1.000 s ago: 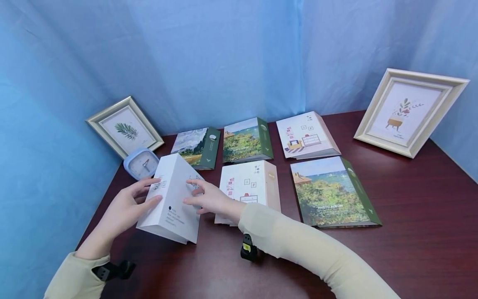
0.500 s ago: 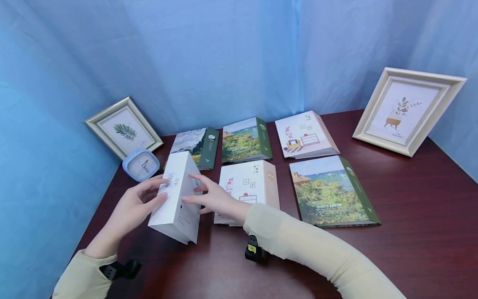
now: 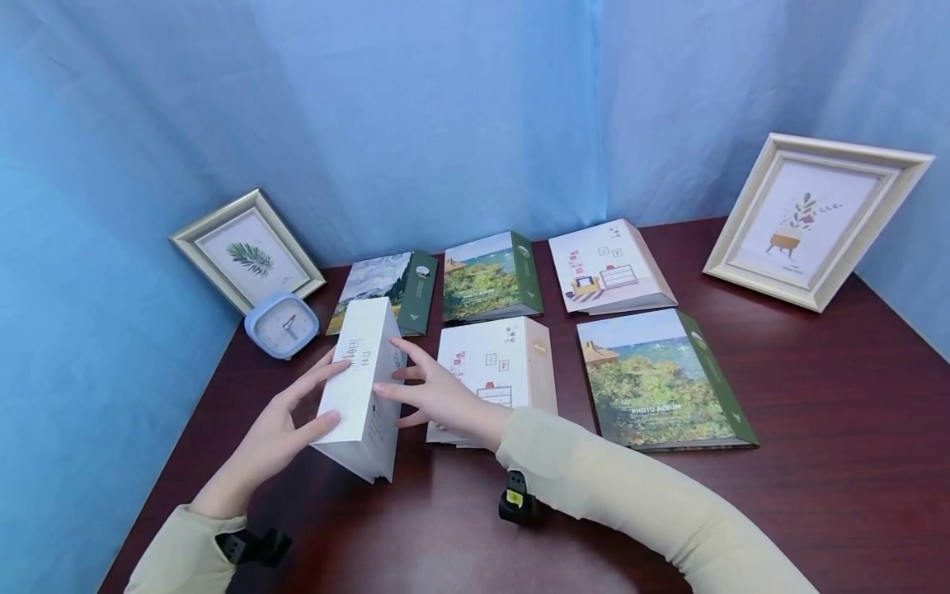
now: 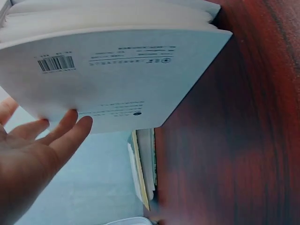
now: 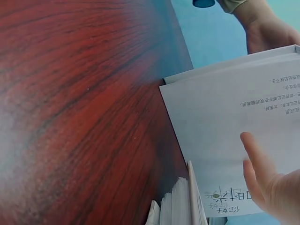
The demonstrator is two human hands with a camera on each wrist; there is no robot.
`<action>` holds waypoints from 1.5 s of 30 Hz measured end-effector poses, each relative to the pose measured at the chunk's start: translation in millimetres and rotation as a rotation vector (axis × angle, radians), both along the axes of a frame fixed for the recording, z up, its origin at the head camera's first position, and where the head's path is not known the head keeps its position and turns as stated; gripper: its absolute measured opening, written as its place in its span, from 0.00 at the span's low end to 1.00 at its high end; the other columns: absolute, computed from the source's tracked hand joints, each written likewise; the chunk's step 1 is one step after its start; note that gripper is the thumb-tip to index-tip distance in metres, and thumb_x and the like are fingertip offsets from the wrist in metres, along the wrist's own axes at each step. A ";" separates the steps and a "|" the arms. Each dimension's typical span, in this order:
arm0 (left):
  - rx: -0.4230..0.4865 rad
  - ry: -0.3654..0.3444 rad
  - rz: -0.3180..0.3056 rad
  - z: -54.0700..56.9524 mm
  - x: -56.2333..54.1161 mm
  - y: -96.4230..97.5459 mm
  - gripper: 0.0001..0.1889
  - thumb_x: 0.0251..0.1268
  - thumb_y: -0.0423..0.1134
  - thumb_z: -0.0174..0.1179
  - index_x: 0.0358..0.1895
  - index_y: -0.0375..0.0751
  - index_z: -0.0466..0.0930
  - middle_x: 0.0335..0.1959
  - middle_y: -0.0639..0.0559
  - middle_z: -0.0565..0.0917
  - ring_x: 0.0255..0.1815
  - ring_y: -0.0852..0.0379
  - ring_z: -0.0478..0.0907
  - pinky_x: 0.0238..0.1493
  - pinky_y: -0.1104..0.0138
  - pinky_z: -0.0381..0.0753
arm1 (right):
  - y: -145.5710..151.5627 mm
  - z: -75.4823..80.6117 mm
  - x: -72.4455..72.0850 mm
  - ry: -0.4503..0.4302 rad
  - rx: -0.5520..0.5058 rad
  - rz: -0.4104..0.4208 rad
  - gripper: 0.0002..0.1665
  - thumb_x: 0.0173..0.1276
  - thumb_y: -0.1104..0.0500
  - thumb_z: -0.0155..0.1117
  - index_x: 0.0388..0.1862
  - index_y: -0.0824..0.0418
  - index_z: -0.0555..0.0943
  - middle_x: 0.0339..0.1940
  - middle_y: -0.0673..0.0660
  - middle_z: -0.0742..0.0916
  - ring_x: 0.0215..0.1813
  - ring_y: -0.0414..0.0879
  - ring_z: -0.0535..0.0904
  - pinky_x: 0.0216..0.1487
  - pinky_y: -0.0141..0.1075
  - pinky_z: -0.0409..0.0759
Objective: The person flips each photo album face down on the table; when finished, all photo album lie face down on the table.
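A thick white photo album stands on edge on the table, its lettered spine turned upward. My left hand touches it from the left, thumb and a fingertip against the spine side. In the left wrist view, that hand's fingertips lie on the cover with the barcode. My right hand presses the opposite cover with spread fingers. That cover, with printed lines and lettering, faces the right wrist view, where the album fills the right side. Beneath my right wrist lies a white album with a dresser drawing.
Green-spined albums lie behind: a mountain landscape and a seaside garden. Another dresser album and a larger seaside album lie to the right. A blue clock and picture frames stand near the curtain.
The white album has turned and shifted slightly to the right, so its spine faces up more and its right cover shows less. Both hands have moved right with it.
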State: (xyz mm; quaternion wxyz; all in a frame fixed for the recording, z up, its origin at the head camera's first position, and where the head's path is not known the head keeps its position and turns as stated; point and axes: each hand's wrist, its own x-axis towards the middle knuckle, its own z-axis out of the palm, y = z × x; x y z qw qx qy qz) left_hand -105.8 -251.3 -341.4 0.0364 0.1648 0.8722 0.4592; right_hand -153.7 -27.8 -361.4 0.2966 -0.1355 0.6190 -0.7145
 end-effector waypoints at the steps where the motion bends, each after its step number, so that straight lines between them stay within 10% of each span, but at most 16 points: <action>1: 0.006 0.004 -0.016 -1.0 0.3 -0.2 0.29 0.65 0.33 0.56 0.69 0.39 0.62 0.76 0.38 0.48 0.63 0.35 0.62 0.46 0.74 0.77 | 1.0 0.6 0.4 -0.004 -0.012 0.004 0.40 0.70 0.56 0.58 0.76 0.43 0.52 0.67 0.65 0.66 0.63 0.57 0.73 0.49 0.51 0.81; 12: 0.117 0.047 -0.208 -13.2 2.7 4.1 0.40 0.53 0.25 0.64 0.72 0.40 0.58 0.77 0.39 0.41 0.67 0.75 0.55 0.53 0.76 0.74 | 13.6 1.7 3.4 -0.064 -0.101 0.019 0.41 0.72 0.58 0.54 0.77 0.43 0.47 0.68 0.68 0.66 0.64 0.60 0.72 0.51 0.53 0.79; 28: 0.031 0.114 -0.164 -1.0 5.5 16.8 0.33 0.52 0.28 0.69 0.64 0.37 0.70 0.76 0.41 0.49 0.65 0.78 0.60 0.49 0.73 0.78 | 14.7 13.7 6.7 -0.121 -0.113 0.006 0.41 0.73 0.67 0.47 0.78 0.48 0.45 0.64 0.69 0.71 0.59 0.59 0.77 0.52 0.51 0.80; 36: -0.061 0.137 -0.149 3.1 5.0 19.5 0.29 0.49 0.30 0.71 0.59 0.37 0.76 0.75 0.41 0.53 0.72 0.56 0.58 0.50 0.73 0.78 | 10.0 8.5 2.5 -0.166 -0.117 -0.008 0.41 0.71 0.72 0.45 0.78 0.53 0.45 0.63 0.70 0.71 0.61 0.62 0.74 0.54 0.53 0.78; 45: -0.211 0.097 -0.126 7.7 -0.7 28.5 0.28 0.48 0.28 0.71 0.58 0.37 0.77 0.75 0.40 0.54 0.71 0.36 0.58 0.51 0.50 0.79 | 4.4 -1.2 -6.7 -0.218 -0.081 -0.063 0.41 0.71 0.70 0.50 0.77 0.54 0.47 0.62 0.69 0.73 0.59 0.60 0.76 0.53 0.52 0.78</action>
